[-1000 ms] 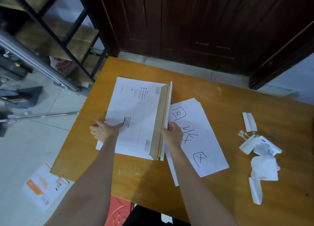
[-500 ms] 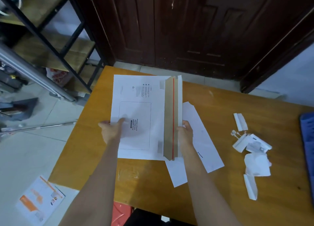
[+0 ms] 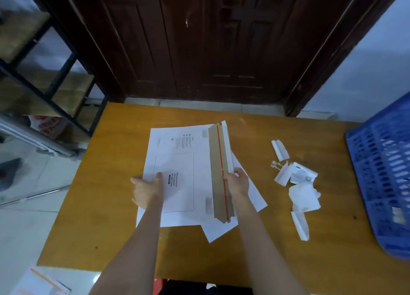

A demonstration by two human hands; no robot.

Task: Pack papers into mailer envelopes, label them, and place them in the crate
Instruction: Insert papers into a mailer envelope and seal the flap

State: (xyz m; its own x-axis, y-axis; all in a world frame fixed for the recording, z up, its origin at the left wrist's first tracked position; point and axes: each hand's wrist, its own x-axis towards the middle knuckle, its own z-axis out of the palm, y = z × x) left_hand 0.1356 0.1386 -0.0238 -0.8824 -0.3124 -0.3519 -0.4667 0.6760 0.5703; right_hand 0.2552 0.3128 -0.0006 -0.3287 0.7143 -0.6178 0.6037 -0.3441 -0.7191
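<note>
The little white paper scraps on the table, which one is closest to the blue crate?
The crumpled white scrap with a small dark mark, in the middle of the cluster. It reaches furthest toward the blue crate; the strips above and below lie further from it.

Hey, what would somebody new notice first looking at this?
Probably the white mailer envelope held at the middle of the orange table, left hand on its left edge, right hand on its brown flap. Then the blue crate at the right edge, with paper scraps between them.
</note>
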